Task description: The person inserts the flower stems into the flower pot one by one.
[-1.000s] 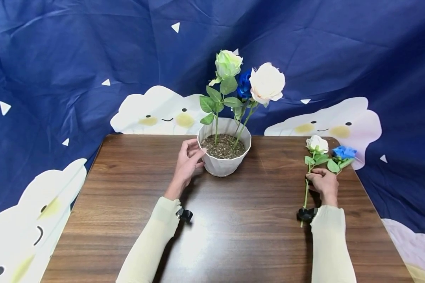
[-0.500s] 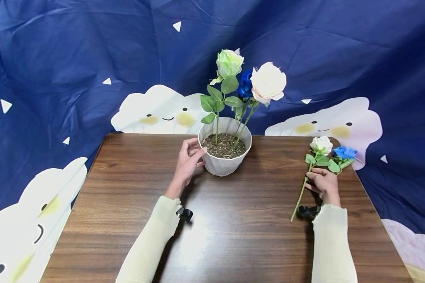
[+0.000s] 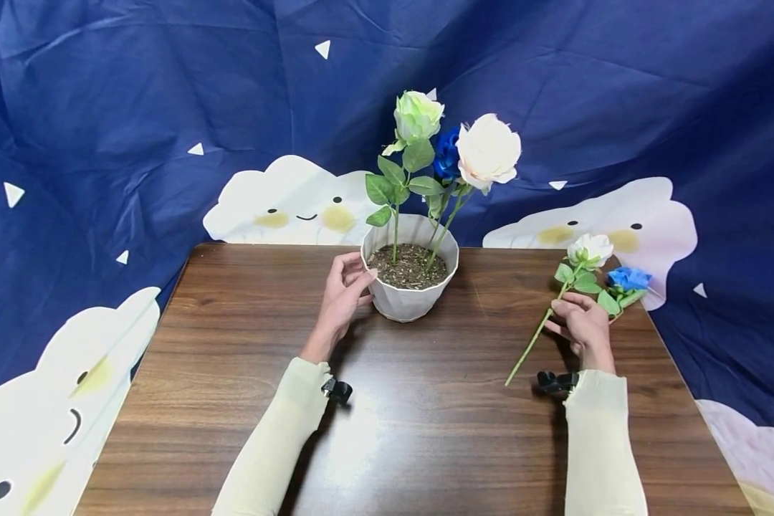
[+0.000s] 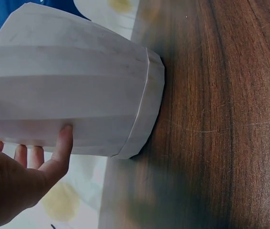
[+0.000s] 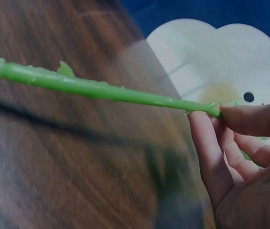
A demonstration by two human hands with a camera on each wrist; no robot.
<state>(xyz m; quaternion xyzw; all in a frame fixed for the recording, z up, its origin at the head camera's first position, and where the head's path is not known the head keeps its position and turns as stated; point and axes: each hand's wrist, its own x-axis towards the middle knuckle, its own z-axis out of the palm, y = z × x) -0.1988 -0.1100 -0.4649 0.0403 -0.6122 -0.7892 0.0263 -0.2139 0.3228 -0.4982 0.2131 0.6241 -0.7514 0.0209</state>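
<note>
A person's right hand (image 3: 583, 320) pinches the slim green stem (image 5: 101, 89) of a white rose (image 3: 590, 251) between thumb and fingertips above a brown wood-grain table (image 3: 451, 401), the bloom to the far right, the stem's lower end pointing near left. The right forearm, in a pale cream sleeve (image 3: 603, 444), reaches almost straight ahead. A blue rose (image 3: 629, 278) lies just beyond that hand, at the table's far right corner. The left hand (image 3: 340, 299), its forearm slanting inward, cups the left side of a white faceted pot (image 3: 408, 304), thumb at the rim, fingers bent along the wall. In the pot's brown soil (image 3: 408, 269) stand 3 roses (image 3: 488, 152): 1 pale green, 1 deep blue, 1 creamy white.
</note>
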